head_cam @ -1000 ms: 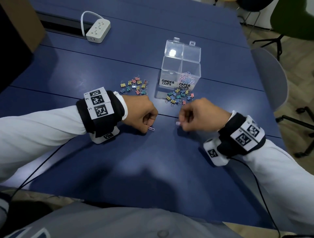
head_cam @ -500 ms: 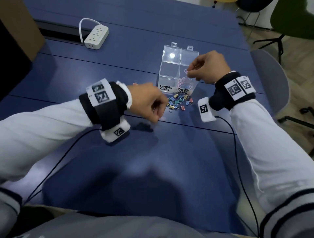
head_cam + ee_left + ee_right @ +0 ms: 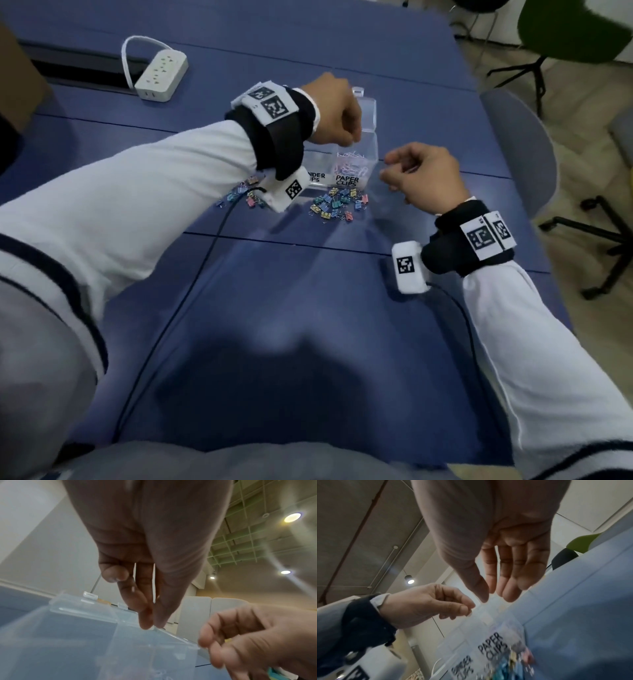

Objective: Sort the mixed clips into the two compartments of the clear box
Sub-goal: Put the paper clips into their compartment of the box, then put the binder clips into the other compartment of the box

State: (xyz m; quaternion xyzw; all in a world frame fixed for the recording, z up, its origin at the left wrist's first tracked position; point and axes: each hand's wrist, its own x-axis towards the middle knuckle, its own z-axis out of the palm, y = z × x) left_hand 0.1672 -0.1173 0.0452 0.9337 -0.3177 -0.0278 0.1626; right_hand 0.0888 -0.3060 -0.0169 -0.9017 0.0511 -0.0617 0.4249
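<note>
Left hand point(image 3: 334, 113), fingertips pinched, any clip unseen, now brought over the "PAPER CLIPS" side of the clear plastic two-compartment box point(image 3: 371, 150); right hand point(image 3: 423, 178), loosely open, withdrawn empty beside it; colourful small binder clips point(image 3: 337, 207) left unsorted.

Head view looks steeply down; both wrist views look up, close, sharing the clear box point(image 3: 356, 161).

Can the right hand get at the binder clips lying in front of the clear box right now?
Probably yes: the right hand hovers open beside the clear box, and nothing lies between it and the binder clips.
</note>
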